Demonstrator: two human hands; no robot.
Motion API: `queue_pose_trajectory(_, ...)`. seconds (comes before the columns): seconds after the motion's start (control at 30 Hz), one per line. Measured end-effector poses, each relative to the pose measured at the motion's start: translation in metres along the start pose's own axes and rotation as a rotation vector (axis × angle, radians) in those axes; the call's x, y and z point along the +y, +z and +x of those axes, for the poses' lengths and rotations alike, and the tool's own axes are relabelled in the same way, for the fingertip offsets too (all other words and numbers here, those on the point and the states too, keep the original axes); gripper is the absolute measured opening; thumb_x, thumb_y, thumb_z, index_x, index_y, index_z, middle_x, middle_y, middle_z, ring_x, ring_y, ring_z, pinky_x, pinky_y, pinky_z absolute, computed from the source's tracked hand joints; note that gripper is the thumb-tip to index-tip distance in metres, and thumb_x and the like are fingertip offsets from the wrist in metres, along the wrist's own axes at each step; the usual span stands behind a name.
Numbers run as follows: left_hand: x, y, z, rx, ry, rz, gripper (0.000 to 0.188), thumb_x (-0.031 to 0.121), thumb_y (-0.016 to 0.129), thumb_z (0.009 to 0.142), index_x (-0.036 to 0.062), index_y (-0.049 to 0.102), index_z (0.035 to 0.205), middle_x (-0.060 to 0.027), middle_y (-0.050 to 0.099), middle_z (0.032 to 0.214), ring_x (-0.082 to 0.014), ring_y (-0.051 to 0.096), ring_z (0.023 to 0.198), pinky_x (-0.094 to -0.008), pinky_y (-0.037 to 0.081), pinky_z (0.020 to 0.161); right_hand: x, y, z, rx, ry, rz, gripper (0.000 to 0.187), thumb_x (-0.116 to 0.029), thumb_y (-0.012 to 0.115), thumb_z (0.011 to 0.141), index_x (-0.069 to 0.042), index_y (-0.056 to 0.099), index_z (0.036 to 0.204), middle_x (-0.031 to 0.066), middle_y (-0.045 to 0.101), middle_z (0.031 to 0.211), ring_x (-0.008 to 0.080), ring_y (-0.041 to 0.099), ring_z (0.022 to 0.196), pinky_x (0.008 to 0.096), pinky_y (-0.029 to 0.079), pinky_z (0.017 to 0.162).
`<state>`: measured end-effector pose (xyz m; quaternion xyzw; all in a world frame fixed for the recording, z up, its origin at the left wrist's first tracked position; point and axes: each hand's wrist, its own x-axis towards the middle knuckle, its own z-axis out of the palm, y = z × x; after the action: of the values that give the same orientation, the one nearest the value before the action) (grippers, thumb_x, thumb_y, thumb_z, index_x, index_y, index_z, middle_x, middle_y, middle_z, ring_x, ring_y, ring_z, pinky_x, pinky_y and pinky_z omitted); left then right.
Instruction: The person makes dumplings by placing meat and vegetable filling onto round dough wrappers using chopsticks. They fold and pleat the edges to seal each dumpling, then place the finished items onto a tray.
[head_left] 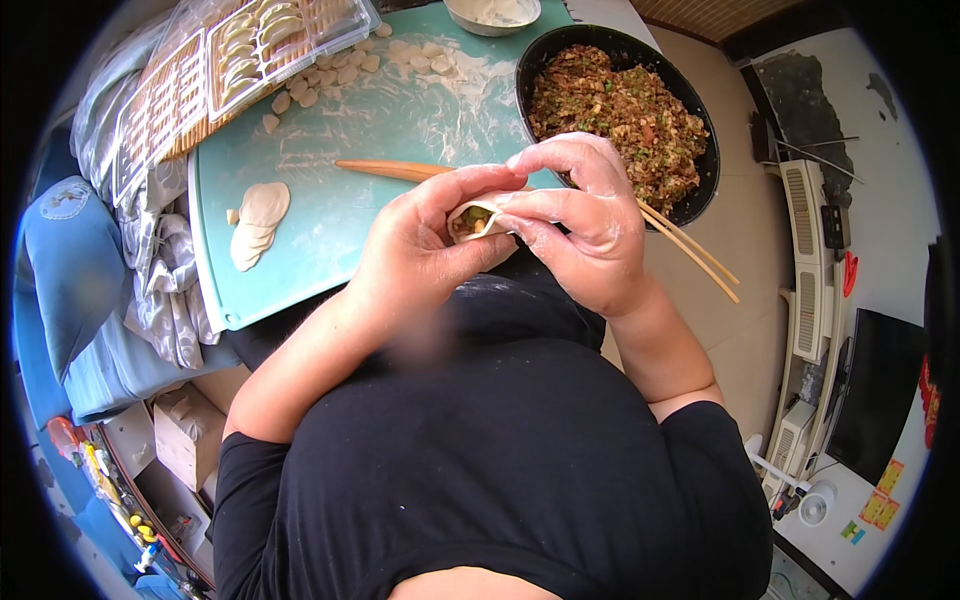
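Observation:
Between my two hands is a dumpling (pixel 474 221), its pale wrapper folded partway round a brown and green filling that shows at the open side. My left hand (pixel 425 235) cups it, fingers above and thumb below. Thumb and fingers of my right hand (pixel 585 220) pinch the wrapper's right edge. Behind the hands lies a wooden rolling pin (pixel 385 170), its right part hidden by my fingers. A black bowl (pixel 712 160) of minced filling (pixel 620 110) stands just beyond my right hand, with chopsticks (pixel 700 255) sticking out toward me.
The floured green board (pixel 300 230) bears a stack of rolled wrappers (pixel 260 225) at left and several small dough pieces (pixel 340 72) at the back. Clear trays with finished dumplings (pixel 240 60) sit at the far left. A bowl of flour (pixel 492 14) stands at the back edge.

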<state>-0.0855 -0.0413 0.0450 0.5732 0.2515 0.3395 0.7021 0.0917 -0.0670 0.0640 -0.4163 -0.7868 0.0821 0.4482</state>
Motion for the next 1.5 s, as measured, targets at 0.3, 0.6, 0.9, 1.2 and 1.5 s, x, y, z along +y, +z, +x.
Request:
queue_pose_trajectory(0.3, 0.002, -0.001, -0.001, 0.08, -0.127, 0.11, 0.041, 0.001, 0.065, 0.08, -0.0044, 0.05, 0.118, -0.0069, 0.06, 0.104, -0.0097, 0.057, 0.094, -0.0226, 0.047, 0.081, 0.0, 0.008, -0.006, 0.042, -0.079, -0.134, 0.02, -0.001, 0.069, 0.063, -0.006, 0.066, 0.082, 0.0047, 0.06, 0.088, 0.0242, 0.053, 0.085, 0.0355, 0.042, 0.076)
queue_pose_trajectory(0.6, -0.001, -0.001, -0.002, 0.089, -0.113, 0.189, 0.041, 0.001, 0.066, 0.079, -0.0057, 0.051, 0.117, -0.0068, 0.061, 0.104, -0.0082, 0.057, 0.09, -0.022, 0.047, 0.079, 0.001, 0.01, -0.004, 0.06, -0.16, -0.227, 0.016, -0.005, 0.065, 0.066, -0.008, 0.064, 0.082, 0.0036, 0.059, 0.085, 0.0237, 0.054, 0.077, 0.0365, 0.042, 0.069)
queue_pose_trajectory(0.9, -0.002, -0.007, -0.003, 0.087, -0.087, -0.266, 0.041, -0.006, 0.062, 0.079, -0.0011, 0.05, 0.119, -0.0133, 0.061, 0.105, -0.0177, 0.061, 0.097, -0.028, 0.049, 0.085, 0.005, 0.002, -0.011, 0.185, 0.086, -0.016, 0.01, -0.008, 0.061, 0.078, -0.007, 0.064, 0.087, 0.0092, 0.058, 0.094, 0.0261, 0.052, 0.086, 0.0358, 0.042, 0.076)
queue_pose_trajectory(1.2, -0.001, -0.009, -0.003, 0.081, -0.058, -0.214, 0.046, -0.005, 0.064, 0.078, -0.0011, 0.049, 0.121, -0.0133, 0.062, 0.106, -0.0157, 0.061, 0.095, -0.0257, 0.049, 0.082, 0.0, -0.003, -0.01, 0.183, 0.07, -0.026, 0.01, -0.006, 0.063, 0.076, -0.007, 0.064, 0.085, 0.0092, 0.059, 0.092, 0.027, 0.054, 0.084, 0.0351, 0.043, 0.075)
queue_pose_trajectory(1.5, -0.003, -0.006, -0.003, 0.114, 0.117, -0.08, 0.046, -0.006, 0.064, 0.078, -0.001, 0.049, 0.122, -0.0088, 0.059, 0.111, -0.0131, 0.057, 0.099, -0.0245, 0.048, 0.083, -0.002, 0.003, -0.019, -0.084, 0.352, 0.243, 0.018, -0.023, 0.061, 0.085, -0.005, 0.059, 0.086, 0.0112, 0.059, 0.075, 0.025, 0.058, 0.064, 0.0315, 0.046, 0.059)
